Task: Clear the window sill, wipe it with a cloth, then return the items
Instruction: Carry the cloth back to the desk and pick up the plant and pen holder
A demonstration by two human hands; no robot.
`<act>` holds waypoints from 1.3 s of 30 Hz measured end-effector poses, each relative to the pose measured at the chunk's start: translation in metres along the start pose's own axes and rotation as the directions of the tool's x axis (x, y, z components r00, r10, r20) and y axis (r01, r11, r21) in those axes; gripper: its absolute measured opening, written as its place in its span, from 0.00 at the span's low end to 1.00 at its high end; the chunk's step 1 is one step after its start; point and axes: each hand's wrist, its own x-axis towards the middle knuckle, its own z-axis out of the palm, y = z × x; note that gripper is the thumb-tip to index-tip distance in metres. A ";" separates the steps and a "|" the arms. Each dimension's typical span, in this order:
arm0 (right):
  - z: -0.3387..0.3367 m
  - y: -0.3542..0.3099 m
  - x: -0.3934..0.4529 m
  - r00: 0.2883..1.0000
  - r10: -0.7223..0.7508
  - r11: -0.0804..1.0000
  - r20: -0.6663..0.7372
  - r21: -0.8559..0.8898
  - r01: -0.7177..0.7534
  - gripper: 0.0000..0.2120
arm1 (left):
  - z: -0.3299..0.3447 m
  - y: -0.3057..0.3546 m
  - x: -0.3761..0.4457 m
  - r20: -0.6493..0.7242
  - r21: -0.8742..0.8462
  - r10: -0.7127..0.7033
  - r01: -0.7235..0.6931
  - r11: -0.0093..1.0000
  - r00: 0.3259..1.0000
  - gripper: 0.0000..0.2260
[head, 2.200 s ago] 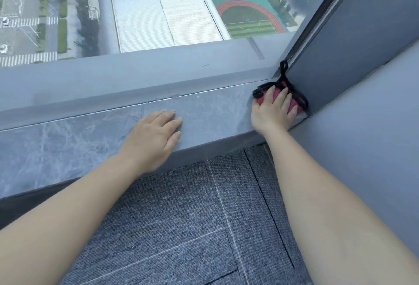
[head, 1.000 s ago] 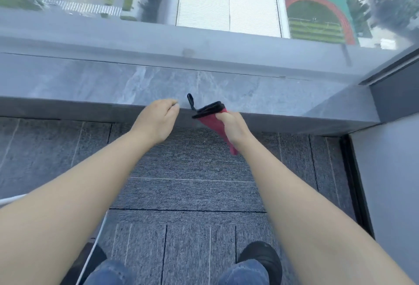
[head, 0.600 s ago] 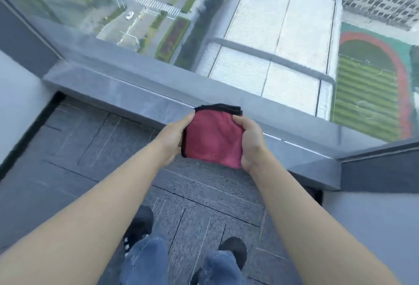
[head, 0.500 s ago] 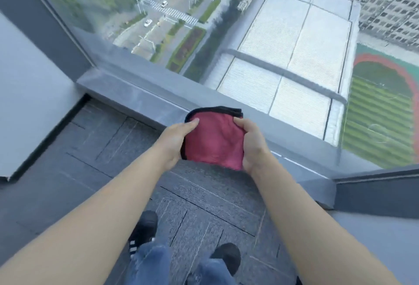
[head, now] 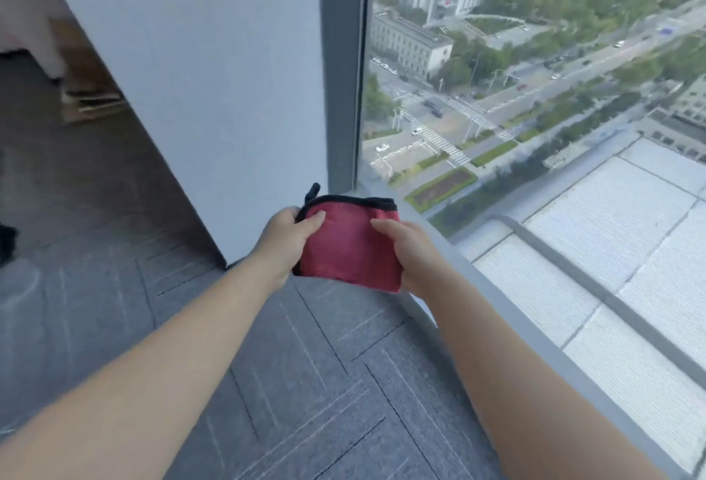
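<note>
A folded red cloth (head: 345,246) with a black hem and a small black loop is held up in front of me, off the sill. My left hand (head: 284,241) pinches its left edge with the thumb on the front. My right hand (head: 410,250) grips its right edge. The grey stone window sill (head: 508,323) runs along the bottom of the window to the right of my right arm, and no items show on the stretch I can see.
A pale wall (head: 198,90) and a dark window frame post (head: 340,67) stand straight ahead. Grey carpet tiles (head: 305,384) cover the floor below my arms. A blurred cardboard box (head: 86,78) sits on the floor at the far left.
The right hand lifted the cloth off the sill's right corner and the left hand joined it. Since then the view has swung left, so the wall is ahead and the sill lies to my right.
</note>
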 end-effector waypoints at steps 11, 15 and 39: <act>0.301 0.021 -0.065 0.894 -0.079 0.906 0.441 -0.342 0.249 0.08 | -0.290 0.032 -0.147 -0.530 -0.063 0.060 -0.109 0.992 0.846 0.12; 0.404 0.035 -0.083 0.814 -0.074 0.852 0.575 -0.388 0.352 0.17 | -0.376 0.034 -0.194 -0.670 -0.060 0.058 -0.132 0.989 0.740 0.04; 0.896 0.049 -0.053 0.397 0.188 0.873 0.898 -0.338 0.352 0.13 | -0.799 0.080 -0.193 -0.953 -0.033 0.026 -0.192 0.981 0.301 0.09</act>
